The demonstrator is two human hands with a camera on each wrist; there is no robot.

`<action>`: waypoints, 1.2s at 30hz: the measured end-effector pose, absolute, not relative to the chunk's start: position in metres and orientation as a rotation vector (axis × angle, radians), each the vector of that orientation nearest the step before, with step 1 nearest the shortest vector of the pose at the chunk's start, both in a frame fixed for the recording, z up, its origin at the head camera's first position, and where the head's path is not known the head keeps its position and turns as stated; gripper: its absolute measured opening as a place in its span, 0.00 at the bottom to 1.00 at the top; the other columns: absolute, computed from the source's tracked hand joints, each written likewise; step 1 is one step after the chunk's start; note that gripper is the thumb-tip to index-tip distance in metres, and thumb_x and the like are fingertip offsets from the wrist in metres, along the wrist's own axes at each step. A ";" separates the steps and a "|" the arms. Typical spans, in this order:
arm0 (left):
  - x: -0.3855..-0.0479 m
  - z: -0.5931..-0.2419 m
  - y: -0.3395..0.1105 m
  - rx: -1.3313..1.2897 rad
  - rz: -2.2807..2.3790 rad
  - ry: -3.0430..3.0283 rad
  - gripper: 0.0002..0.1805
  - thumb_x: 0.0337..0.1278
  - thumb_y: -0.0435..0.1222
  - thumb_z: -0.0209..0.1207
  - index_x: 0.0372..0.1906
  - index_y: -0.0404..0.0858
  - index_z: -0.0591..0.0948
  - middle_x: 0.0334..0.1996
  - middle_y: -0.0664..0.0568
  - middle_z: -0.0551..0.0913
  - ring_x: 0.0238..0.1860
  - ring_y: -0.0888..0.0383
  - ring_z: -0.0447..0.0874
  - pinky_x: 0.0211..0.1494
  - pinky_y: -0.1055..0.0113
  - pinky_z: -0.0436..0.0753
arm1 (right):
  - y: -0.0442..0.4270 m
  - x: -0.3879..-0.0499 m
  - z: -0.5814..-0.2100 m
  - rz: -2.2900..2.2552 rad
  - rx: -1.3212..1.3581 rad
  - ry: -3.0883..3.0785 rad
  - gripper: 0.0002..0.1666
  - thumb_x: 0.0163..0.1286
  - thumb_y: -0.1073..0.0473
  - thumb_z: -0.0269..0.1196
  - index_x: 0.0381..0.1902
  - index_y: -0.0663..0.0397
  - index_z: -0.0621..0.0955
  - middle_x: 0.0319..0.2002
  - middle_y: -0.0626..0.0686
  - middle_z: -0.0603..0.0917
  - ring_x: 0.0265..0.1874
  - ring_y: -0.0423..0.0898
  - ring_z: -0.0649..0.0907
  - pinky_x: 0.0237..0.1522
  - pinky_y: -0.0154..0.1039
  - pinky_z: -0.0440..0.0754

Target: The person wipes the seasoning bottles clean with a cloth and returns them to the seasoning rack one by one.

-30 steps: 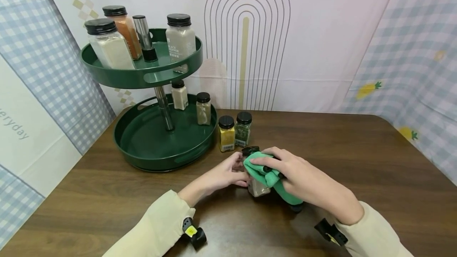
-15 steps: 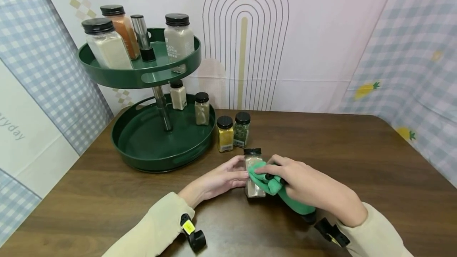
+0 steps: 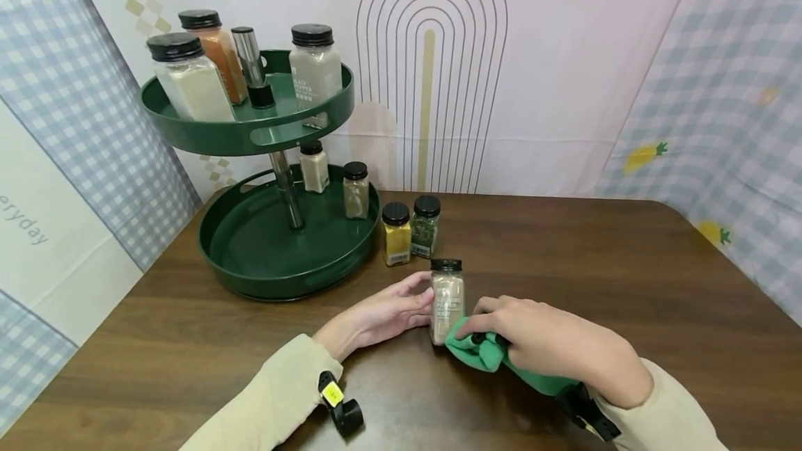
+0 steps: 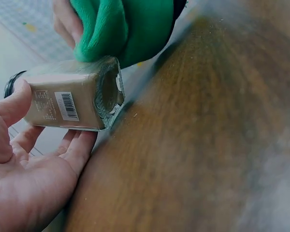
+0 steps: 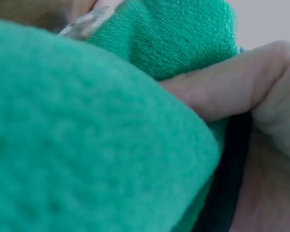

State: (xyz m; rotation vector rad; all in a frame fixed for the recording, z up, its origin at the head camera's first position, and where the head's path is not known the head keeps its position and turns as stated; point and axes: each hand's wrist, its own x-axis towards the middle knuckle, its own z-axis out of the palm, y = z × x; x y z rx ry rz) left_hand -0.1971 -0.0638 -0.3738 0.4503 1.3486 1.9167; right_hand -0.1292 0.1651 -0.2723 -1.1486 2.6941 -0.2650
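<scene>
The cloth (image 3: 482, 357) is bright green, the held jar (image 3: 447, 301) beige under a black lid (image 3: 446, 265), the two-tier stand (image 3: 213, 136) deep green around a silver post (image 3: 287, 190). A yellow-filled jar (image 3: 397, 236) neighbours a dark green-filled jar (image 3: 425, 234); the tabletop (image 3: 595, 256) is grained brown. White fabric (image 3: 557, 54) carries thin brown arches (image 3: 429, 89), blue-and-white gingham (image 3: 720, 124) yellow pineapples (image 3: 645, 157).

Head view bright, soft glare on tabletop (image 3: 401, 388). Left wrist view hazier. Right wrist view: near cloth (image 5: 82, 140) blurred.
</scene>
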 end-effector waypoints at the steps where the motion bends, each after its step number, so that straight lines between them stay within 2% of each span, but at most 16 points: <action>1: -0.197 -0.374 -0.064 0.456 1.911 1.350 0.37 0.62 0.44 0.54 0.70 0.42 0.49 0.67 0.40 0.61 0.64 0.52 0.66 0.70 0.55 0.58 | 0.166 -0.128 -0.270 -0.269 -1.146 2.699 0.41 0.51 0.81 0.49 0.50 0.29 0.79 0.43 0.39 0.77 0.42 0.42 0.77 0.41 0.39 0.76; 6: -0.196 -0.374 -0.063 0.497 1.907 1.333 0.37 0.60 0.45 0.56 0.69 0.41 0.53 0.62 0.46 0.67 0.63 0.55 0.67 0.71 0.54 0.57 | 0.169 -0.127 -0.261 -0.324 -1.200 2.935 0.40 0.55 0.79 0.50 0.56 0.30 0.76 0.49 0.42 0.77 0.45 0.42 0.78 0.42 0.40 0.78; 10: -0.196 -0.375 -0.064 0.501 1.912 1.298 0.34 0.62 0.42 0.56 0.68 0.42 0.55 0.58 0.52 0.70 0.62 0.56 0.67 0.71 0.55 0.56 | 0.165 -0.131 -0.265 -0.365 -1.202 3.127 0.37 0.58 0.76 0.55 0.60 0.35 0.74 0.54 0.48 0.76 0.47 0.46 0.78 0.40 0.43 0.79; 13: -0.196 -0.374 -0.065 0.485 1.930 1.280 0.31 0.64 0.39 0.53 0.68 0.41 0.56 0.58 0.52 0.70 0.61 0.57 0.69 0.70 0.56 0.57 | 0.158 -0.133 -0.272 -0.346 -1.161 3.132 0.37 0.58 0.76 0.55 0.61 0.38 0.73 0.54 0.52 0.74 0.47 0.50 0.77 0.38 0.44 0.78; 17: -0.196 -0.375 -0.065 0.466 1.956 1.257 0.29 0.65 0.36 0.51 0.68 0.41 0.56 0.56 0.52 0.72 0.58 0.58 0.71 0.68 0.58 0.61 | 0.152 -0.134 -0.278 -0.331 -1.145 3.112 0.38 0.57 0.77 0.54 0.61 0.38 0.73 0.53 0.53 0.74 0.46 0.50 0.77 0.38 0.43 0.77; 21: -0.196 -0.376 -0.066 0.463 1.974 1.246 0.24 0.66 0.35 0.50 0.64 0.44 0.59 0.52 0.54 0.74 0.55 0.60 0.74 0.65 0.61 0.64 | 0.151 -0.133 -0.279 -0.335 -1.180 3.096 0.39 0.56 0.78 0.55 0.60 0.37 0.73 0.50 0.51 0.75 0.42 0.47 0.77 0.37 0.41 0.77; 26: -0.196 -0.374 -0.065 0.454 2.002 1.234 0.19 0.67 0.33 0.48 0.59 0.46 0.61 0.48 0.55 0.77 0.52 0.61 0.75 0.61 0.63 0.68 | 0.153 -0.134 -0.279 -0.307 -1.240 3.039 0.36 0.57 0.77 0.56 0.58 0.38 0.75 0.47 0.49 0.76 0.40 0.44 0.77 0.37 0.39 0.78; 33: -0.195 -0.373 -0.065 0.356 2.011 1.269 0.28 0.67 0.32 0.46 0.67 0.43 0.50 0.57 0.45 0.70 0.55 0.56 0.73 0.66 0.58 0.64 | 0.154 -0.133 -0.281 -0.245 -1.207 2.886 0.35 0.52 0.79 0.53 0.52 0.40 0.79 0.42 0.46 0.77 0.36 0.43 0.77 0.35 0.37 0.76; 36: -0.195 -0.373 -0.065 0.343 2.012 1.267 0.28 0.68 0.32 0.45 0.68 0.42 0.50 0.59 0.43 0.67 0.56 0.55 0.72 0.67 0.57 0.63 | 0.155 -0.132 -0.284 -0.255 -1.214 2.853 0.35 0.49 0.80 0.53 0.49 0.39 0.80 0.38 0.43 0.76 0.35 0.42 0.76 0.34 0.36 0.75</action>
